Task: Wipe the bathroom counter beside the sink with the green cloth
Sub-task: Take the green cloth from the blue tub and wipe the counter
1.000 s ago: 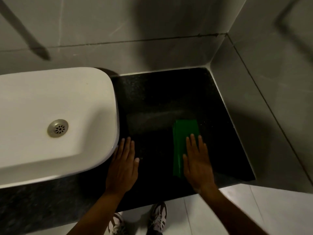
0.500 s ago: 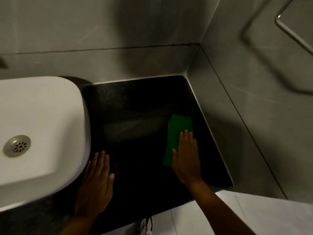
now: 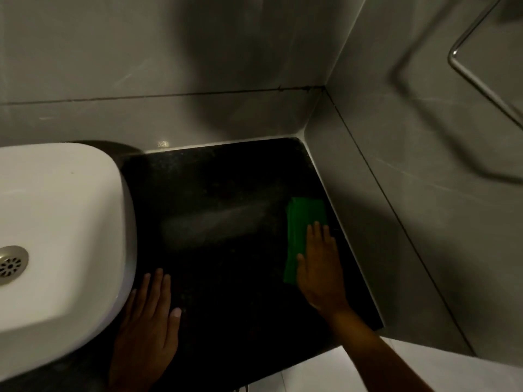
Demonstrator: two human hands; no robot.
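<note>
A folded green cloth [image 3: 301, 222] lies flat on the black speckled counter [image 3: 226, 193], close to the right wall. My right hand [image 3: 321, 264] presses flat on the cloth's near half, fingers straight and together, covering part of it. My left hand [image 3: 150, 326] rests palm down on the counter at the front, touching the curved side of the white sink [image 3: 62, 222]. A faint pale smear streaks the counter between sink and cloth.
Grey tiled walls close the counter at the back and right. A metal drain [image 3: 11, 264] sits in the sink basin. A chrome rail [image 3: 481, 80] hangs on the right wall. Pale floor tiles [image 3: 339, 372] show below the counter's front edge.
My right hand has slid the cloth rightward toward the right wall. The view has shifted right, so the sink lies further left. My left hand stays beside the sink.
</note>
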